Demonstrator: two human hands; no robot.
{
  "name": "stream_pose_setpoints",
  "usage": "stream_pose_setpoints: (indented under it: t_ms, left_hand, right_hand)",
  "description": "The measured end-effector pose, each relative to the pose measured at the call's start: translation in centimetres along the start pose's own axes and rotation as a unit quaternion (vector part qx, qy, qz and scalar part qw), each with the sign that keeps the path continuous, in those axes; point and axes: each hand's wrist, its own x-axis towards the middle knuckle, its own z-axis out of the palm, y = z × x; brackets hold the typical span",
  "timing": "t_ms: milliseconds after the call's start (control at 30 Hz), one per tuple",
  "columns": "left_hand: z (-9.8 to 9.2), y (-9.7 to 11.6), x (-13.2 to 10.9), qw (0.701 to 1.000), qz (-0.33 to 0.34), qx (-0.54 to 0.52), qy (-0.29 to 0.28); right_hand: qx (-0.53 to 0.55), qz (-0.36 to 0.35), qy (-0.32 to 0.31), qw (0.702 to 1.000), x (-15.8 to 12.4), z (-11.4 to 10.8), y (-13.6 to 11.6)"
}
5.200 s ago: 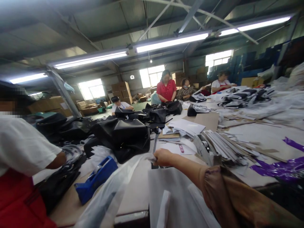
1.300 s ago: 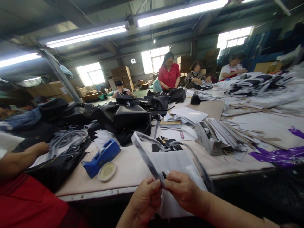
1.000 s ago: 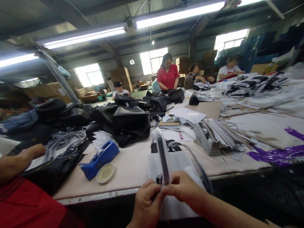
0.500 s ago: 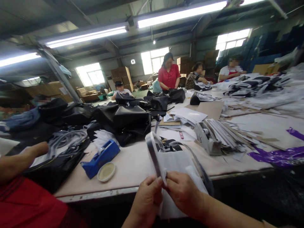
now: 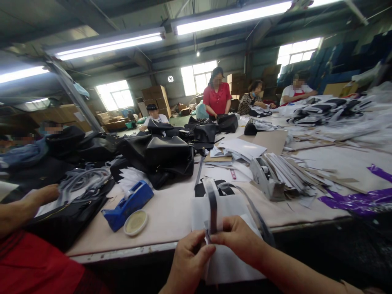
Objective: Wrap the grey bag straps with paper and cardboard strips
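My left hand point(image 5: 189, 261) and my right hand point(image 5: 239, 240) meet at the table's near edge, both pinched on a black strap in a clear plastic sleeve point(image 5: 212, 204). The strap stands up in a short loop between my fingertips. Under my hands a white fabric bag point(image 5: 226, 261) lies flat and hangs over the edge. A second sleeved strap point(image 5: 254, 212) curves across the bag to the right.
A blue tape dispenser point(image 5: 128, 204) and a round lid point(image 5: 135, 222) lie to the left. A co-worker's hand point(image 5: 41, 196) rests on black bags point(image 5: 159, 157) at the far left. A card stack point(image 5: 284, 173) and purple plastic point(image 5: 361, 202) lie right. Several people work at the far end.
The strap loop has folded down shorter and turned upright between my fingertips. My hands stay together at the table edge; five seconds ago my right hand reached out over the bag.
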Motion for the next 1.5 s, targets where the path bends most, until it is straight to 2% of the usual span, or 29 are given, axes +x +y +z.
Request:
stream_pose_setpoints:
  t_ms: [67, 167, 200, 233, 267, 300, 400, 433, 467, 533, 633, 667, 733, 800, 833, 867, 933, 967, 1000, 1033, 1067, 1133, 1167, 1200, 1233, 1300, 1333, 1400, 1500]
  left_hand:
    - [0.0, 0.2, 0.4, 0.993, -0.077, -0.085, -0.022]
    - [0.8, 0.3, 0.7, 0.978, -0.141, -0.153, 0.022]
    - [1.2, 0.2, 0.7, 0.974, -0.143, -0.168, 0.041]
    - [1.5, 0.1, 0.7, 0.971, -0.14, -0.186, 0.057]
    - [1.7, 0.0, 0.7, 0.968, -0.133, -0.204, 0.068]
    - [1.8, -0.2, 0.7, 0.966, -0.123, -0.215, 0.075]
    - [1.6, -0.4, 0.6, 0.985, -0.043, -0.142, 0.087]
    - [1.5, -0.4, 0.5, 0.993, 0.003, -0.083, 0.086]
    - [1.4, -0.5, 0.4, 0.995, 0.053, -0.021, 0.083]
    - [1.2, -0.6, 0.2, 0.984, 0.148, 0.073, 0.073]
    - [1.0, -0.6, 0.0, 0.971, 0.197, 0.121, 0.059]
    - [0.9, -0.6, -0.1, 0.974, 0.184, 0.119, 0.051]
    - [0.5, -0.4, 0.0, 0.992, 0.108, 0.068, 0.014]
    - [0.2, -0.2, 0.2, 0.997, -0.003, -0.065, -0.04]
    - [0.2, -0.2, 0.4, 0.986, -0.058, -0.148, -0.059]
    - [0.2, -0.2, 0.5, 0.966, -0.104, -0.226, -0.068]
    - [0.5, -0.2, 0.9, 0.928, -0.158, -0.333, -0.051]
    - [0.7, -0.3, 1.1, 0.917, -0.171, -0.358, -0.032]
    - [0.9, -0.3, 1.2, 0.912, -0.18, -0.369, -0.012]
    - [1.1, -0.2, 1.3, 0.912, -0.183, -0.366, 0.005]
    - [1.2, -0.2, 1.3, 0.921, -0.178, -0.346, 0.016]
    - [1.3, 0.0, 1.2, 0.96, -0.128, -0.245, 0.034]
    - [1.2, 0.1, 1.1, 0.981, -0.084, -0.168, 0.043]
    - [1.2, 0.2, 1.0, 0.995, -0.032, -0.085, 0.049]
    - [1.2, 0.2, 0.9, 0.998, 0.021, -0.01, 0.05]
    - [1.0, 0.1, 0.9, 0.991, 0.095, 0.085, 0.042]
    - [0.9, 0.1, 0.9, 0.988, 0.109, 0.104, 0.034]
    - [0.5, 0.1, 1.3, 0.992, 0.082, 0.092, 0.014]
    - [-0.2, 0.1, 2.3, 0.992, -0.074, -0.087, -0.053]
  right_hand:
    - [-0.175, -0.127, 0.016, 0.976, -0.1, 0.1, 1.0]
    - [-0.419, -0.291, 0.053, 0.859, -0.3, 0.1, 2.7]
    - [-0.46, -0.322, 0.059, 0.825, -0.4, 0.1, 3.0]
    - [-0.477, -0.338, 0.06, 0.809, -0.5, 0.0, 3.2]
    - [-0.472, -0.337, 0.057, 0.812, -0.5, -0.1, 3.1]
    - [-0.444, -0.319, 0.048, 0.836, -0.6, -0.2, 2.9]
    - [-0.232, -0.165, -0.019, 0.959, -0.7, -0.8, 1.2]
    - [-0.138, -0.098, -0.045, 0.984, -0.6, -0.9, 0.6]
    - [-0.052, -0.036, -0.062, 0.996, -0.6, -1.0, 0.1]
    - [0.073, 0.057, -0.068, 0.993, -0.5, -1.0, -0.7]
    - [0.163, 0.128, -0.03, 0.978, -0.3, -0.4, -1.0]
    - [0.165, 0.131, -0.018, 0.977, -0.2, -0.2, -0.9]
    - [0.107, 0.097, -0.003, 0.99, -0.2, 0.1, -0.5]
    - [-0.044, 0.003, 0.017, 0.999, -0.3, 0.1, 0.3]
    - [-0.14, -0.061, 0.025, 0.988, -0.3, 0.1, 0.8]
    - [-0.237, -0.129, 0.034, 0.962, -0.3, 0.1, 1.4]
    - [-0.393, -0.244, 0.037, 0.886, -0.4, -0.1, 2.3]
    - [-0.436, -0.281, 0.032, 0.854, -0.5, -0.2, 2.6]
    - [-0.451, -0.3, 0.026, 0.84, -0.5, -0.4, 2.7]
    - [-0.44, -0.299, 0.021, 0.847, -0.5, -0.5, 2.7]
    - [-0.401, -0.275, 0.011, 0.873, -0.5, -0.8, 2.5]
    - [-0.242, -0.159, -0.026, 0.957, -0.3, -1.3, 1.9]
    - [-0.132, -0.08, -0.049, 0.987, -0.1, -1.5, 1.5]
    - [-0.022, -0.002, -0.068, 0.997, 0.2, -1.7, 1.2]
    - [0.072, 0.063, -0.081, 0.992, 0.5, -1.9, 1.0]
    - [0.176, 0.13, -0.071, 0.973, 1.1, -1.9, 0.6]
    - [0.185, 0.136, -0.057, 0.972, 1.4, -1.8, 0.5]
    - [0.144, 0.108, -0.036, 0.983, 1.9, -1.4, 0.4]
    - [-0.06, -0.03, -0.005, 0.998, 2.1, -1.1, 0.9]
